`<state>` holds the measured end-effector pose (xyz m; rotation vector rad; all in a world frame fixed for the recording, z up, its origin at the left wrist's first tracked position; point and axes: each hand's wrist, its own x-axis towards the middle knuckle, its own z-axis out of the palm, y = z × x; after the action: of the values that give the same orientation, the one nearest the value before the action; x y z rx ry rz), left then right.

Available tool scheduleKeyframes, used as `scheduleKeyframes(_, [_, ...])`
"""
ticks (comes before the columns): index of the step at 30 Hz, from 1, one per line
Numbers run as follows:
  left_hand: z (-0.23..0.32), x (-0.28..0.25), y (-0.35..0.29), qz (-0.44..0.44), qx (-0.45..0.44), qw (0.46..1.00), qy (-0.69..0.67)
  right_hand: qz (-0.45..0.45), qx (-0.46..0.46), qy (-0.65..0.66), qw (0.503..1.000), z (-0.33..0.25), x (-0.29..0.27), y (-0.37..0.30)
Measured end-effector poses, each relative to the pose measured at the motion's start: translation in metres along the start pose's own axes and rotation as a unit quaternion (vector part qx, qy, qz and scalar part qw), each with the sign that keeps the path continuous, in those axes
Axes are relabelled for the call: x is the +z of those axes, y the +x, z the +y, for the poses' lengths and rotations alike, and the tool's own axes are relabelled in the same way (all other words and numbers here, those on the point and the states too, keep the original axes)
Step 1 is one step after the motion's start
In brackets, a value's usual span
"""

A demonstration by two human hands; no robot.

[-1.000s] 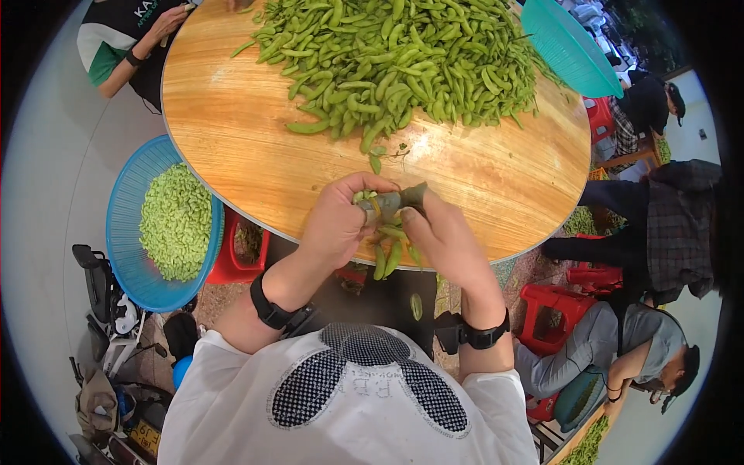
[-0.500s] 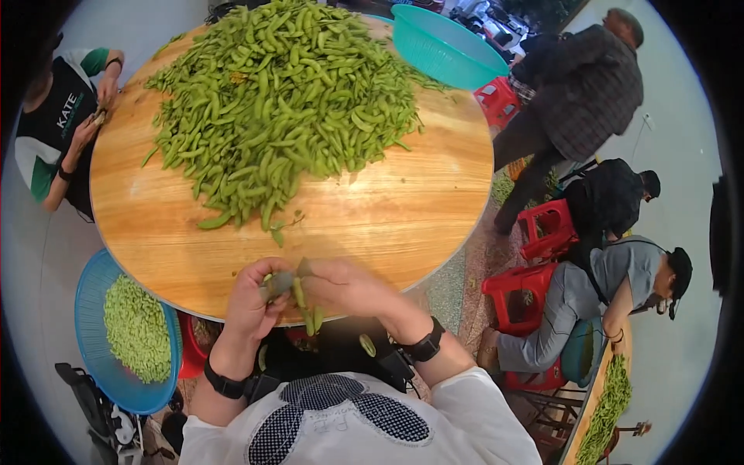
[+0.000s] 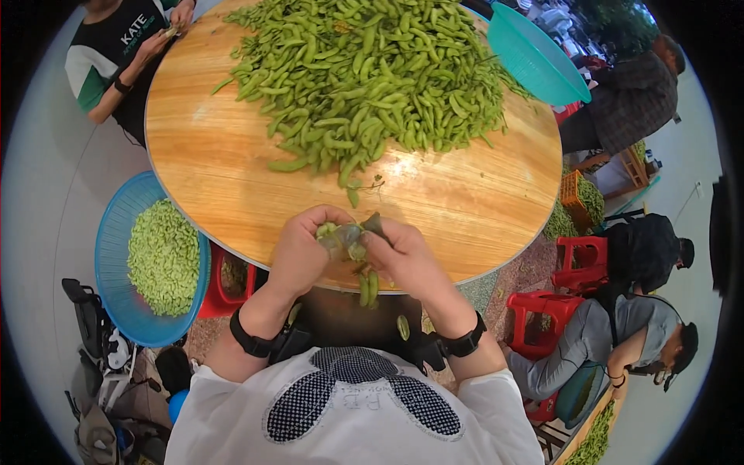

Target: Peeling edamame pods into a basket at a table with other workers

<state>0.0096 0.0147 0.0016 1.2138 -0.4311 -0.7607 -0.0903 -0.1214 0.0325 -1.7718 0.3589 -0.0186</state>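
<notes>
Over the near edge of the round wooden table (image 3: 209,178), my two hands meet, fingers closed. My left hand (image 3: 302,252) pinches green soybean pods, with pale green showing at its fingertips; a greyish cover sits on its thumb. My right hand (image 3: 407,260) grips a pod against the left, a dark cover on one fingertip. Several soybean pods (image 3: 368,287) hang just below the right fingers. Exactly what lies between the fingertips is partly hidden. Beyond the hands spreads a large heap of soybean pods (image 3: 387,85), and a small stem with a pod (image 3: 353,195) lies nearest them.
Left of me, a blue basket (image 3: 112,287) holds shelled beans (image 3: 163,260), with a red stool (image 3: 226,283) beside it. A turquoise basket (image 3: 535,58) rests at the table's far right. One person (image 3: 124,46) handles something at far left; others sit or stand at right near red stools (image 3: 542,306).
The view has swung, so the table and baskets sit further right and higher. My right hand has come in against the left, and both now work at the pods together.
</notes>
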Motion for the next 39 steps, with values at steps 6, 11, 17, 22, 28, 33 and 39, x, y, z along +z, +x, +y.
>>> scheduleKeyframes(6, [0.002,-0.02,0.0,0.059,-0.006,0.997,-0.058,0.013,-0.068,-0.165,0.984,-0.013,-0.013,0.046])
scheduleKeyframes(11, [0.007,-0.018,-0.004,-0.006,-0.044,0.998,-0.054,0.06,-0.17,-0.593,0.785,-0.008,-0.018,0.081])
scheduleKeyframes(17, [0.013,-0.014,-0.009,-0.054,0.009,0.996,0.074,0.116,-0.124,-0.514,0.841,0.004,-0.039,0.051])
scheduleKeyframes(22, [0.015,0.01,-0.013,-0.051,0.253,0.898,0.357,0.018,0.1,0.034,0.994,-0.004,-0.035,0.017])
scheduleKeyframes(28, [0.01,0.019,-0.012,-0.049,0.27,0.898,0.343,-0.053,0.156,0.289,0.943,-0.01,-0.031,-0.014])
scheduleKeyframes(33, [0.002,0.014,-0.006,-0.07,-0.041,0.993,-0.085,0.116,-0.094,-0.009,0.989,0.008,-0.009,-0.01])
scheduleKeyframes(39, [0.015,0.014,-0.006,-0.113,-0.134,0.951,-0.256,-0.079,0.089,0.218,0.969,0.003,-0.027,-0.017])
